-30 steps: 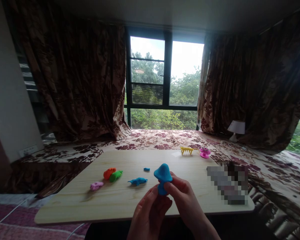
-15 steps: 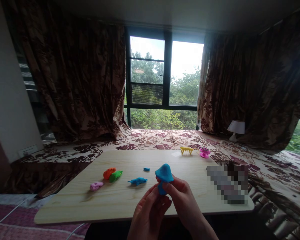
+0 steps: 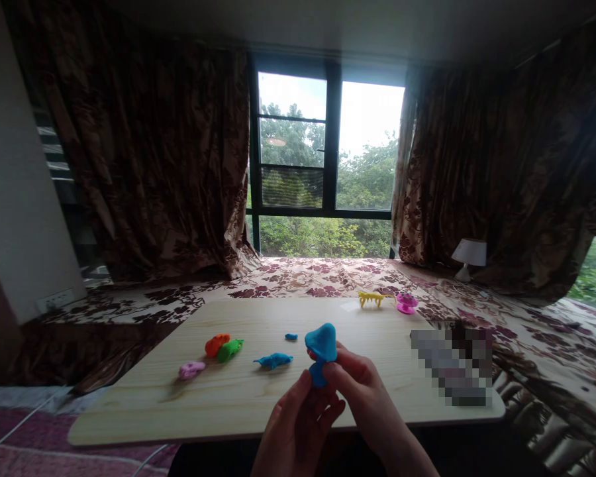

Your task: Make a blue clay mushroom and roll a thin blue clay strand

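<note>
A blue mushroom [image 3: 322,342] that looks like modelling clay, with a wide cap over a short stem, is held above the near part of the table. My left hand [image 3: 297,411] grips its stem from the left and below. From the right, the thumb and fingers of my right hand [image 3: 360,387] pinch the stem just under the cap. On the table beyond my left hand lie a blue clay figure [image 3: 274,360] with a pointed end and a small blue piece [image 3: 291,337].
Orange [image 3: 217,345], green [image 3: 230,350] and pink [image 3: 191,370] clay lumps lie on the pale wooden table [image 3: 144,411] at left. A yellow legged figure [image 3: 371,299] and a pink piece [image 3: 406,303] stand at its far right edge. A pixelated patch [image 3: 451,368] covers something at right.
The mushroom has shifted slightly left and its cap is tilted more, its right side now higher. My right hand's fingers have moved a little with it.
</note>
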Demonstrator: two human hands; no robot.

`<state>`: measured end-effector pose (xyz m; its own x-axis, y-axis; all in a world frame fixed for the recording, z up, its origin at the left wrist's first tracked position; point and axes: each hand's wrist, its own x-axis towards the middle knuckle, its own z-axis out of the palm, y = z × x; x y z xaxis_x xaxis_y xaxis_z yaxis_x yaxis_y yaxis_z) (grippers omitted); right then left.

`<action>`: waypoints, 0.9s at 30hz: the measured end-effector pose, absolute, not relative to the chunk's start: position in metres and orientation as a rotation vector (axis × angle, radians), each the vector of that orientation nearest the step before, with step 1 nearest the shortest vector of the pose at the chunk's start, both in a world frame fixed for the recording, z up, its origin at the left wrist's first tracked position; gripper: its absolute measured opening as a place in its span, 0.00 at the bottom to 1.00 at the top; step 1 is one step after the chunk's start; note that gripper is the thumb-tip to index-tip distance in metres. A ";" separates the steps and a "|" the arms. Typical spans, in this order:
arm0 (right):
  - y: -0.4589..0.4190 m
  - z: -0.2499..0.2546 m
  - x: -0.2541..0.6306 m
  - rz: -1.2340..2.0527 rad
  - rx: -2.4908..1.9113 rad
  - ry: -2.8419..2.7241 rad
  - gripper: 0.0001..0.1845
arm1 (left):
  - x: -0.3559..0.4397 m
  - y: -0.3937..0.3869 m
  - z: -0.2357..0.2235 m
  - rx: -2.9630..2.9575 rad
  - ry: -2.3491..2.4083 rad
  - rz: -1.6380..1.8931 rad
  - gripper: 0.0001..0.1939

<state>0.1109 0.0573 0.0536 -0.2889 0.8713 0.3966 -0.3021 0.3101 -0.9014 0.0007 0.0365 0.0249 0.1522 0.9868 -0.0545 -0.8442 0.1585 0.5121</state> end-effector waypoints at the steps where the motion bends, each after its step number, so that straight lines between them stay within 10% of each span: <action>1: 0.057 0.053 0.111 1.296 -0.582 -1.412 0.08 | 0.002 0.036 0.025 0.410 0.413 1.352 0.08; 27: 0.063 0.048 0.113 1.321 -0.604 -1.425 0.06 | 0.001 0.046 0.010 0.351 0.459 1.309 0.09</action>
